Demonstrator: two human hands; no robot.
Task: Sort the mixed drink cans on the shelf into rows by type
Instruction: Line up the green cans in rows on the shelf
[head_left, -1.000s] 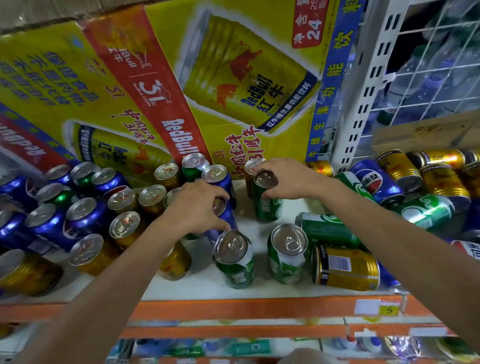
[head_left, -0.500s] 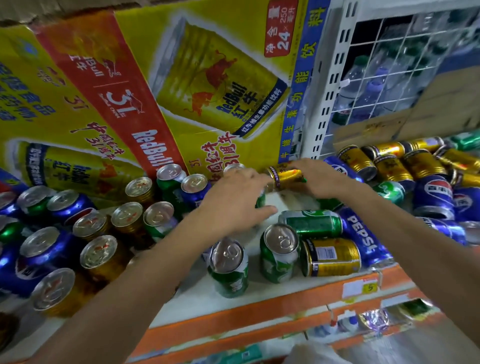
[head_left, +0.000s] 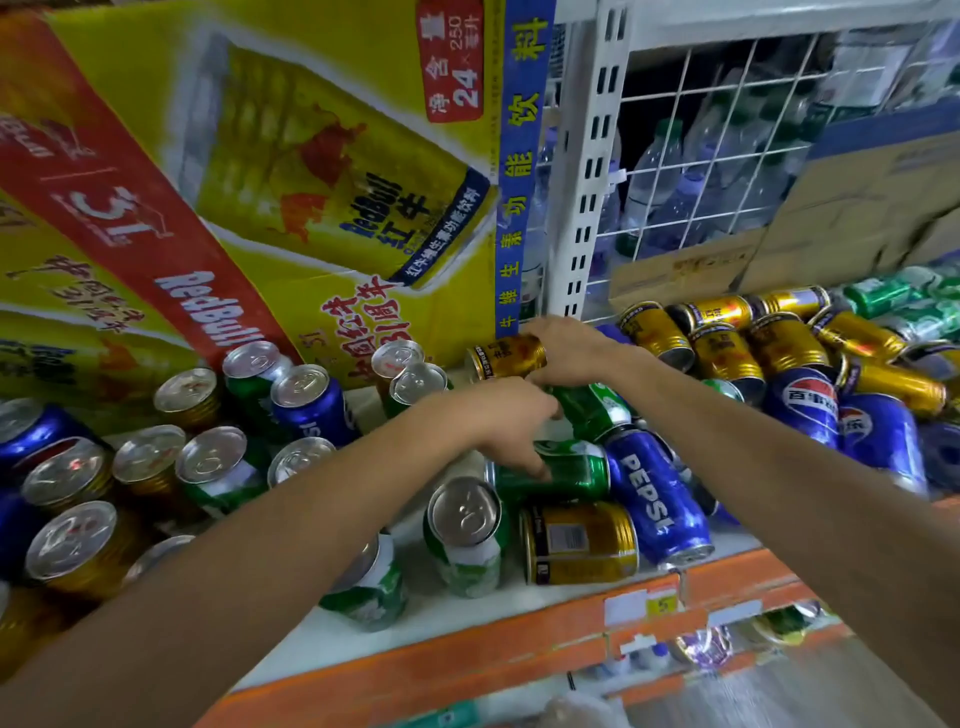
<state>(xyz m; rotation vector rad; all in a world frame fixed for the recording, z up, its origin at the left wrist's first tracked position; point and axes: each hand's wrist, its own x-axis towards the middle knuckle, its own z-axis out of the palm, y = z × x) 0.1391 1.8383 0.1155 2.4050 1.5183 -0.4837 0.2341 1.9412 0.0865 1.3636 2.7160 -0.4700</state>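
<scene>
My right hand (head_left: 569, 348) grips a gold can (head_left: 506, 357) lying on its side at the back of the white shelf (head_left: 363, 626). My left hand (head_left: 506, 426) reaches over a lying green can (head_left: 566, 470), with its fingers curled down onto that can's near end. Another green can (head_left: 592, 408) lies just beyond it. Upright blue, gold and green cans (head_left: 208, 467) stand at the left. A lying blue Pepsi can (head_left: 657, 506) and a lying gold can (head_left: 579, 543) are at the front. Two upright green cans (head_left: 465, 535) stand beside them.
A heap of gold, blue and green cans (head_left: 810, 364) lies at the right. A yellow Red Bull carton (head_left: 311, 182) stands behind the cans. A white slotted upright (head_left: 584, 171) and wire grid (head_left: 727, 130) divide off water bottles. The orange shelf edge (head_left: 467, 660) carries price tags.
The view has swung right. My left hand has moved right from the upright cans to the lying green can. My right hand left the green can and took the gold one.
</scene>
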